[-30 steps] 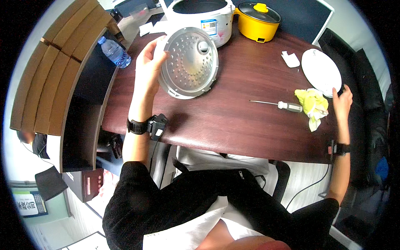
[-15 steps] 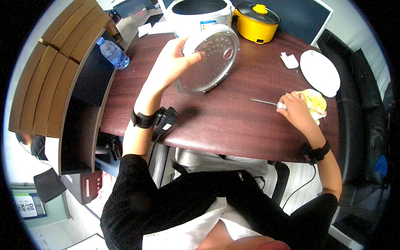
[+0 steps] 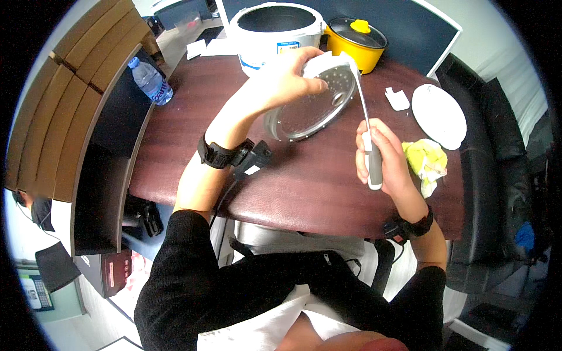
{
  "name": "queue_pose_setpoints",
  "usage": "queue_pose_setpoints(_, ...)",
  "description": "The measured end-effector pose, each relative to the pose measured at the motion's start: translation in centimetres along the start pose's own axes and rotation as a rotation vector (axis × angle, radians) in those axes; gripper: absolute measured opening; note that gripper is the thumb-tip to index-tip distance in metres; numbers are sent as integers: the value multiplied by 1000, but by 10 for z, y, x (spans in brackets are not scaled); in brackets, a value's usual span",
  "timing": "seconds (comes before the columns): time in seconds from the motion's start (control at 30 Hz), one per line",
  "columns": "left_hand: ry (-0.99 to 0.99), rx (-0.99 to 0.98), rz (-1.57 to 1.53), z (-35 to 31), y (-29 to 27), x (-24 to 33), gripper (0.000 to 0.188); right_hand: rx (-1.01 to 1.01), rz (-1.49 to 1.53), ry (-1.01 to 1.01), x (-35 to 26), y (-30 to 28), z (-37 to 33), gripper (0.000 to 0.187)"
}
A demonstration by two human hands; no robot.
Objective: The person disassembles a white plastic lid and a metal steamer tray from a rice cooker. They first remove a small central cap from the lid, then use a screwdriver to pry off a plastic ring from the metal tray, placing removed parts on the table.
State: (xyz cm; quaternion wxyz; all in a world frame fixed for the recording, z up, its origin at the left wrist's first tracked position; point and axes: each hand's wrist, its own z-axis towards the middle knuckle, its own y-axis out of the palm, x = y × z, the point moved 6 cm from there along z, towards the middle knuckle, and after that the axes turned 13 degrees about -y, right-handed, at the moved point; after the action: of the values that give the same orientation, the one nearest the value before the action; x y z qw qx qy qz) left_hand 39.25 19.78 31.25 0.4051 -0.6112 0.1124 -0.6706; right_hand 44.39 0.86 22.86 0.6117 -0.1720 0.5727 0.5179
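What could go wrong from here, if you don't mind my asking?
The screwdriver in the right grip has its tip up by the round lid's edge; it might slip towards the left grip nearby. The lid, tilted and held only by the left grip, could drop onto the table.

One head-worn fisheye view looks down from close above, facing across the brown table (image 3: 304,190).

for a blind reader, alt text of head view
A person's left hand holds a tilted, silvery lid above a table; the right hand holds a screwdriver near the lid's rim. A white cooker and yellow pot stand behind.
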Motion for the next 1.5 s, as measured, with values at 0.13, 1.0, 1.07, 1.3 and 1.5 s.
queue_pose_setpoints(0.13, -92, -116, -33, 5, 0, -3, 57, 2, -19, 51, -7, 16, 13, 28)
queue_pose_setpoints(1.0, 8, 101, 33, 17, 4, -10, 53, -106, -471, 125, 4, 11, 50, 37)
queue_pose_setpoints(1.07, -15, 79, 29, 16, 4, -7, 53, -102, -467, 140, 6, 11, 50, 37)
queue_pose_setpoints(1.3, 39, 122, 28, 16, 6, -10, 51, -80, -421, 184, 8, 11, 47, 38)
queue_pose_setpoints(1.5, 45, 97, 30, 15, 6, -8, 49, -100, -426, 181, 9, 12, 45, 37)
